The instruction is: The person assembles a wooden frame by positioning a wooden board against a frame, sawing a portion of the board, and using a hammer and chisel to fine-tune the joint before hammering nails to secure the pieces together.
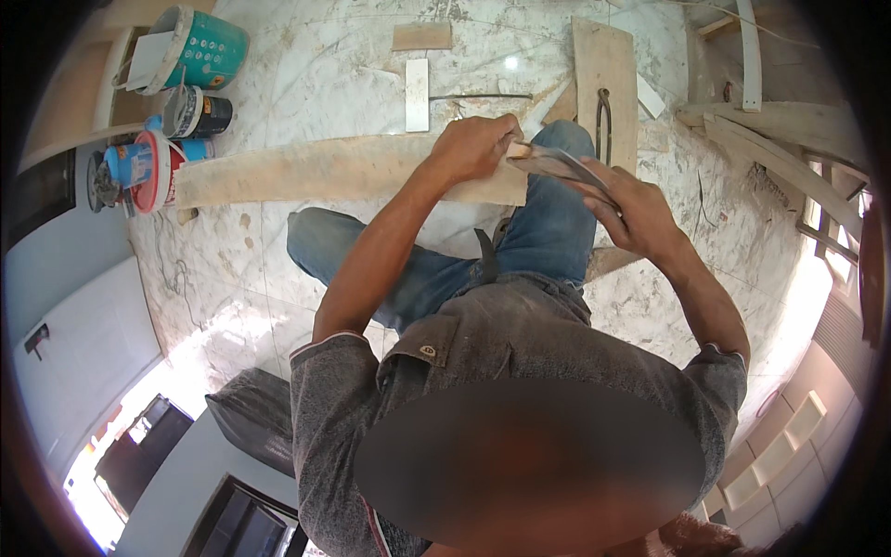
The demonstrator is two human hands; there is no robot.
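While our left hand [473, 147] sits just above the centre of the frame, its fingers are curled shut around the pale end of a thin wooden strip [557, 167], which runs from there down and to the right over our raised knee. Our right hand [636, 209], a little right of centre, is also closed on that strip, the fingers wrapped over its lower end, so the piece is held between both hands, above the jeans [548, 232]. Beneath the hands a long pale plank [325, 169] lies across the marble floor [306, 74] from the left toward the middle, passing under the left wrist. Above the right hand, toward the upper edge, a shorter board [608, 65] lies upright in the frame, with dark pincers [604, 125] resting on it. Two small offcuts [418, 93] lie near the top centre. At upper left stand a teal bucket [200, 46], a dark tin [200, 113] and a red-rimmed tub [153, 172]. More timber [780, 148] is stacked at the upper right.
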